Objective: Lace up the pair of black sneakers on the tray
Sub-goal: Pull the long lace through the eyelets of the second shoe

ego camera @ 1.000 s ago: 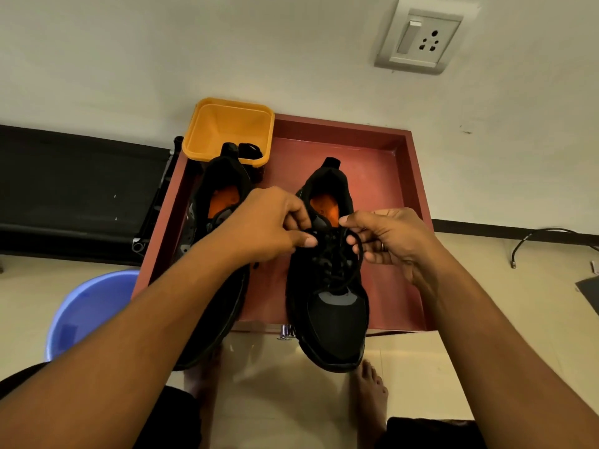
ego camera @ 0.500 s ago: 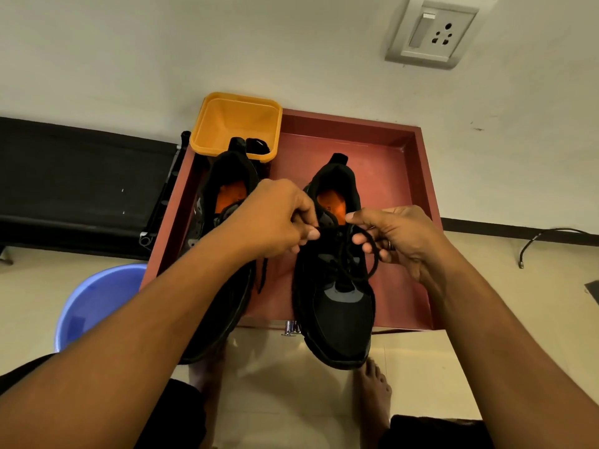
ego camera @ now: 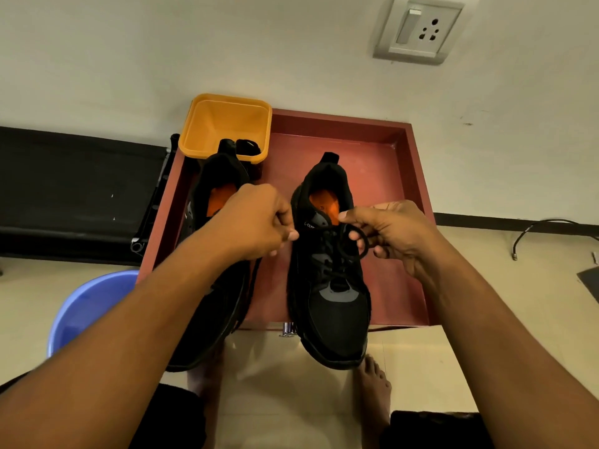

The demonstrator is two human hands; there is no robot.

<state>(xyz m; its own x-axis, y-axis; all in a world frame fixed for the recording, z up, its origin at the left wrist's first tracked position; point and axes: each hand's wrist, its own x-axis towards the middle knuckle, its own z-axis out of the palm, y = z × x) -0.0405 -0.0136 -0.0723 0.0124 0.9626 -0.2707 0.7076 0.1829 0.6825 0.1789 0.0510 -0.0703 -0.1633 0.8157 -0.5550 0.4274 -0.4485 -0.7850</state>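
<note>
Right black sneaker with orange insole (ego camera: 337, 312) sits right of centre in the shallow red-brown rectangular tray (ego camera: 418, 189), heel to the wall, toe overhanging the tray's near edge. Its black lace (ego camera: 363, 251) is threaded up the eyelets, with 1 loop standing out on the right side.

Right hand (ego camera: 392, 231): grip is grasping that loop, thumb on top near the tongue, fingers curled under it. Left hand (ego camera: 256, 222): grip is clenched, thumb against forefinger, just beside the sneaker's left edge. It looks to be pinching the lace's other end, but the strand is lost against the black upper.

Left black sneaker (ego camera: 220, 176) lies parallel in the tray's left part. Only the heel collar, a patch of orange insole and the toe show; the left forearm covers the rest, so I cannot tell its lacing. White lettering on the right sneaker's tongue is partly hidden and not readable in full.

Yellow-orange square plastic tub (ego camera: 223, 124) sits at the tray's far-left corner. There is 1 dark item at its near rim that I cannot identify.

The round blue plastic basin (ego camera: 87, 306) is on the floor to the left, cut by the forearm. The white wall socket (ego camera: 418, 29) is top right. The thin black cable (ego camera: 534, 228) on the floor at right runs out of frame. 2 bare feet (ego camera: 372, 387) are below the tray, the left one mostly hidden.
</note>
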